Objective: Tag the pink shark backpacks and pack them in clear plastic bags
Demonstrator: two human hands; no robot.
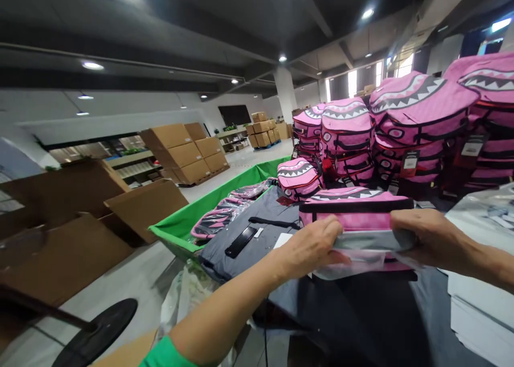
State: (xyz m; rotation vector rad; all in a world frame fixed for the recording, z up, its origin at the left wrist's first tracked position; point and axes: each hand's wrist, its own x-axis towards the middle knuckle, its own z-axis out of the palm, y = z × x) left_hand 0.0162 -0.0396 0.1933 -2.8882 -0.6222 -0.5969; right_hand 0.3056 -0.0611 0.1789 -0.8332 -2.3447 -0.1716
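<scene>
A pink bag [357, 218] with a black band and a toothed print lies on the grey-covered table [281, 212], its lower part inside a clear plastic bag [357, 257]. At its left end, my left hand [321, 241] has its fingers closed on the plastic. My right hand [421, 233] grips the plastic at the right end, fingers wrapped round the edge. Just behind stands a small pink bag [299, 178], and taller stacks of pink backpacks [421, 105] rise at the back right.
A green-sided bin [180, 222] at the left holds plastic-wrapped pink items [219, 220]. A black phone [241, 241] lies on the table. White sheets [477, 319] are stacked at the right. Cardboard boxes [182, 155] and a round black stand base [104, 332] are on the floor.
</scene>
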